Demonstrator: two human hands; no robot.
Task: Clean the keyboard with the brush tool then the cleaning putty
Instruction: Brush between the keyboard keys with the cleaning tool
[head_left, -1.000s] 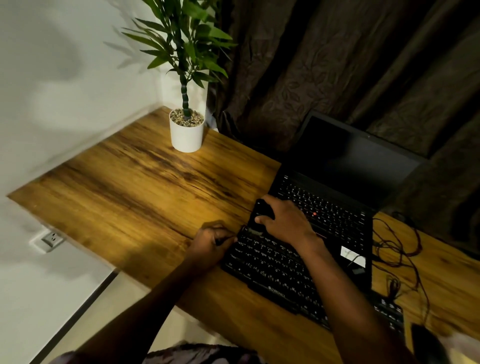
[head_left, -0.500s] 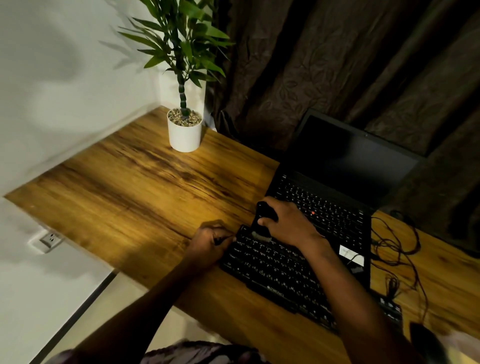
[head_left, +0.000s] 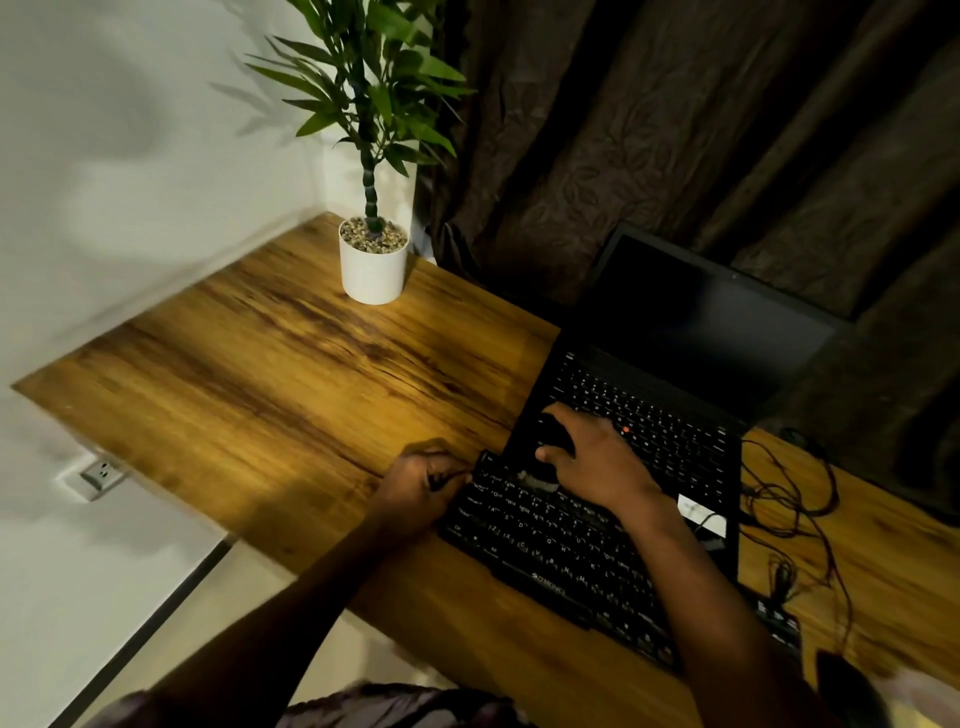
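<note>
The brushing step was in hand. On the counter (head_left: 260, 374) lay the keyboard (head_left: 561, 545); the right hand (head_left: 602, 467), grip curled round the brush (head_left: 553, 441), worked its far-left keys. The left hand (head_left: 421, 486) pinched its left edge. Next, probably steady sweeps along the remaining rows.

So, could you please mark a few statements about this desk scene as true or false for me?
1. The right hand holds a black brush on the keyboard. True.
2. The laptop has a lit screen. False: the screen is dark.
3. The plant pot is white. True.
4. The left hand lies flat on the laptop. False: it grips the keyboard's left end.
</note>
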